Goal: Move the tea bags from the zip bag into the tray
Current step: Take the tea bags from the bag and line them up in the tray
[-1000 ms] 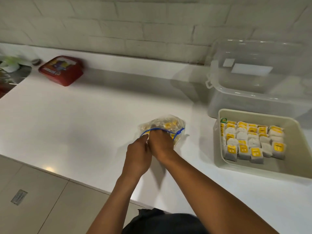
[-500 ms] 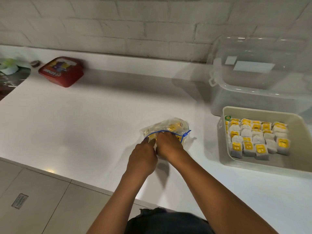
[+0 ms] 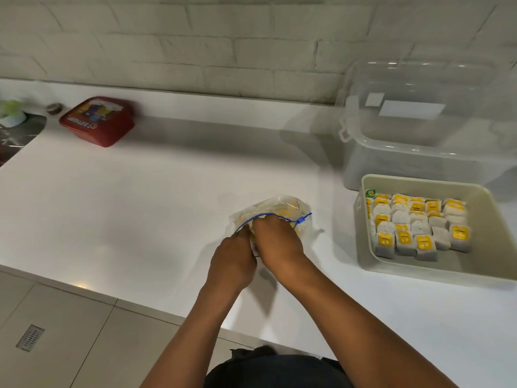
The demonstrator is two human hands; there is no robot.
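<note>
Tea bags (image 3: 416, 228) are filling rows in the beige tray (image 3: 492, 219) at right, while the zip bag (image 3: 277, 205) is lying mid-counter, left hand (image 3: 232, 261) pinching its blue rim, right hand (image 3: 277, 239) reaching inside, fingers hidden, ideally grasping gently without tearing.

— What is seen along the top of the frame?
— A wall of pale painted brick (image 3: 223, 43) is shown, with a white countertop (image 3: 117, 208) spread below it.

— And at the upper left?
— A red lidded box (image 3: 98, 121) is set on the countertop near the wall; blurred green and white items (image 3: 11, 112) are glimpsed at the far left edge.

— The upper right?
— A clear plastic storage container (image 3: 425, 127) with a latch is placed against the wall.

— The lower left?
— Grey floor tiles (image 3: 70, 340) are seen, with a floor drain grate (image 3: 30, 338) set into them.
</note>
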